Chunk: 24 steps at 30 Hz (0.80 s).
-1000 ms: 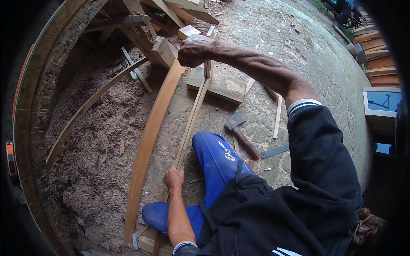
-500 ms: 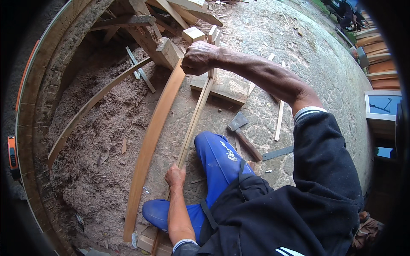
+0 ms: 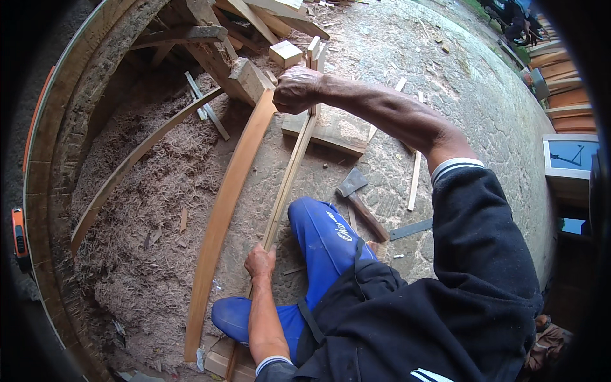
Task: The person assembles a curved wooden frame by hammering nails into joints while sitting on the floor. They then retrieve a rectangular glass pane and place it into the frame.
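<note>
1. Closing around the near part of a long wooden strip (image 3: pixel 290 172), the left hand (image 3: pixel 259 261) is keeping its grip wrapped on the wood.
2. From that grip, the strip is running away from the body and slightly rightward, its long axis pointing toward the right hand (image 3: pixel 297 90).
3. Nearer the far end, the right hand is curling into a fist; what it is holding, if anything, I cannot tell.
4. Over a wooden block (image 3: pixel 331 130), the strip's far part is passing.
5. Leftward, a curved plank (image 3: pixel 226 210) is lying apart; rightward, a hatchet (image 3: pixel 366 210) is resting on the ground.
</note>
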### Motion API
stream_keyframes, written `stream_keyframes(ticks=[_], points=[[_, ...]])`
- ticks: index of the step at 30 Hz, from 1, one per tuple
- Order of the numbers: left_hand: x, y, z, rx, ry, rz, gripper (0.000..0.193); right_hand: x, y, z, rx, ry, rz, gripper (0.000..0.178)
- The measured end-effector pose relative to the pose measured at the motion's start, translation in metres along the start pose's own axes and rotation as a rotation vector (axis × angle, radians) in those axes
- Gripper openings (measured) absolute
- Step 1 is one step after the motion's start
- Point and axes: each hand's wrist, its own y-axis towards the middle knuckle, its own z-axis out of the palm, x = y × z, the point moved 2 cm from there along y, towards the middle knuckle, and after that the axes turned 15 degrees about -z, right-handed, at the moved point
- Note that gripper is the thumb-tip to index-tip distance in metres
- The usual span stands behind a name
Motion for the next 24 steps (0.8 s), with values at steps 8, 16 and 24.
stream_keyframes(ticks=[8, 16, 24], points=[[0.001, 0.002, 0.004, 0.019, 0.006, -0.007, 0.040, 0.093, 0.015, 0.036, -0.167, 0.188, -0.181, 0.025], [-0.001, 0.000, 0.004, 0.036, 0.027, 0.002, 0.040, 0.182, 0.019, 0.098, -0.035, 0.375, -0.326, 0.019], [0.010, -0.009, -0.011, 0.018, 0.092, 0.011, 0.042, 0.301, 0.053, 0.177, 0.022, 0.368, -0.374, 0.049]])
